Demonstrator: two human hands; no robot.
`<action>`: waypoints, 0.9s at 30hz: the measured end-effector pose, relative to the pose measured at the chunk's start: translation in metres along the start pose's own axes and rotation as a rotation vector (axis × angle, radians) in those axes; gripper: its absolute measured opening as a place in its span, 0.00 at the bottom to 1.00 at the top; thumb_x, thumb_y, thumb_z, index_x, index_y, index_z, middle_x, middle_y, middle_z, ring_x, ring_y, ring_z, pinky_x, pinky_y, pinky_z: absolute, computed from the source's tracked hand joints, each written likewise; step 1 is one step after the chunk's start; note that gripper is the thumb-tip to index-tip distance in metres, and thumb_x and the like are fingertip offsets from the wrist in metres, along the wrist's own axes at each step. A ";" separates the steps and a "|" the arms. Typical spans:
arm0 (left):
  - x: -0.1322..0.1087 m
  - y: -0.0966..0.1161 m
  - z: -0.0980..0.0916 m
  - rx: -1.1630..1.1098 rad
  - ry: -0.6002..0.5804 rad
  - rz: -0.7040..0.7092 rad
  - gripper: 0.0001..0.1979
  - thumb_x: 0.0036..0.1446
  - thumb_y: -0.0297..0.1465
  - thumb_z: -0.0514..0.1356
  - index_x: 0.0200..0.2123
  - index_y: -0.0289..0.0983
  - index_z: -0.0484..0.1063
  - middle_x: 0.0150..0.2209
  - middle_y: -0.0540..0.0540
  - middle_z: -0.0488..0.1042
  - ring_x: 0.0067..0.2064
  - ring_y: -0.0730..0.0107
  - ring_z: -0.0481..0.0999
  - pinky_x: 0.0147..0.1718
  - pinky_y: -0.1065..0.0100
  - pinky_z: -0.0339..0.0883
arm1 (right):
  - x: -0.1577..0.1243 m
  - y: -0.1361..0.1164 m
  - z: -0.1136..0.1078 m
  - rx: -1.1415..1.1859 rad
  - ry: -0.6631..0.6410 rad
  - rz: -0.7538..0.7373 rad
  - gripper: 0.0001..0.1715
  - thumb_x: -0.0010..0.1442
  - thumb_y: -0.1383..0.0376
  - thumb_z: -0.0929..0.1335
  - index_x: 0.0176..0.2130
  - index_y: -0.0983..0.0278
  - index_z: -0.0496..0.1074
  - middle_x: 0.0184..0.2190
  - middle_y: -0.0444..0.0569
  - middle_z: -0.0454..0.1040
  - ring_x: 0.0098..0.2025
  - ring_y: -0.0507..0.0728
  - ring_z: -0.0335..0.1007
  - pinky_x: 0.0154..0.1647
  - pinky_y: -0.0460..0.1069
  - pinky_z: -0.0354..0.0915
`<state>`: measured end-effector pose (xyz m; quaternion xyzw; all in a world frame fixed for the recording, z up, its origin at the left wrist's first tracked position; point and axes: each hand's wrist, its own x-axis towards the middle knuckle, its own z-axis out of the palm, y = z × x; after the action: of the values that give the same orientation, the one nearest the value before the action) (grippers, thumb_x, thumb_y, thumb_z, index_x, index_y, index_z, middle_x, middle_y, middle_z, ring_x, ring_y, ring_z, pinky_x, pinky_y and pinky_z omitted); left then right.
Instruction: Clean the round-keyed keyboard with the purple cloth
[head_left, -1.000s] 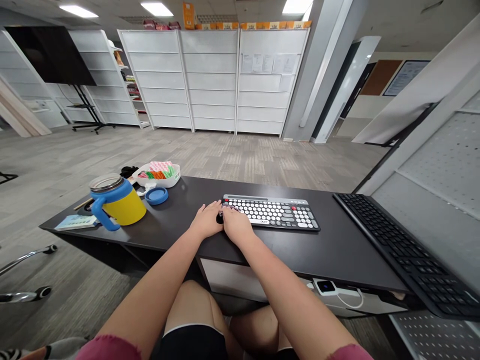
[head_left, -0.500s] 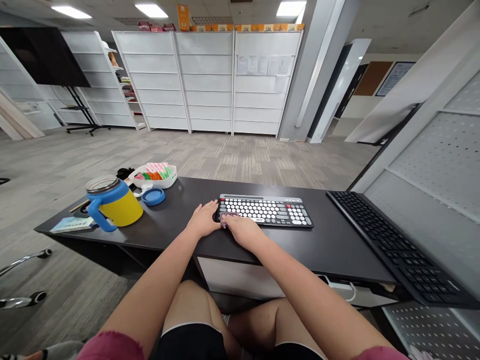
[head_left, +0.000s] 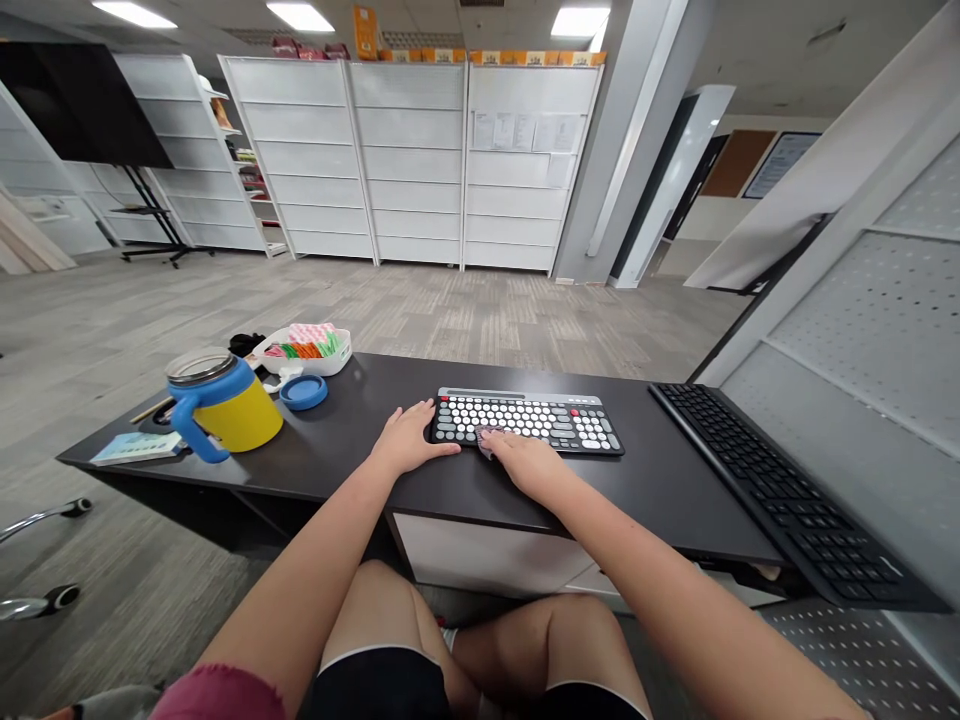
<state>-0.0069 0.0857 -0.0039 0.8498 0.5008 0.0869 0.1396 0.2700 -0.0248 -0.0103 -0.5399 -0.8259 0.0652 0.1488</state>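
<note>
A keyboard [head_left: 525,420] with white and grey round keys and two red keys lies on the dark desk [head_left: 360,400]. At its left end rests my left hand [head_left: 405,440], fingers stretched along the side edge and thumb spread out by the front edge. My right hand [head_left: 525,462] presses a small, purplish cloth [head_left: 484,442] against the lower rows of keys, left of the middle. Most of the cloth is hidden under the fingers.
A yellow and blue mug [head_left: 225,405] stands open at the left, its blue lid [head_left: 304,392] beside it. Behind is a white tray [head_left: 341,355] of colourful items. A booklet [head_left: 139,448] lies near the left edge. A long black keyboard [head_left: 780,490] borders the right side.
My right hand has slid right along the keyboard's front rows with the cloth, away from my left hand. The left hand stays at the keyboard's left end, its thumb now in full view.
</note>
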 end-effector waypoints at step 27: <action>0.004 -0.004 0.000 -0.004 0.006 -0.004 0.59 0.56 0.72 0.61 0.81 0.45 0.59 0.82 0.40 0.53 0.82 0.41 0.53 0.80 0.41 0.40 | -0.076 0.101 -0.080 -0.207 0.238 0.967 0.26 0.79 0.61 0.60 0.63 0.65 0.78 0.41 0.64 0.85 0.44 0.67 0.84 0.48 0.56 0.69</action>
<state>-0.0080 0.0909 -0.0055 0.8483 0.5026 0.0902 0.1400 0.4118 -0.0575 0.0255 -0.8761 -0.4608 -0.0175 0.1405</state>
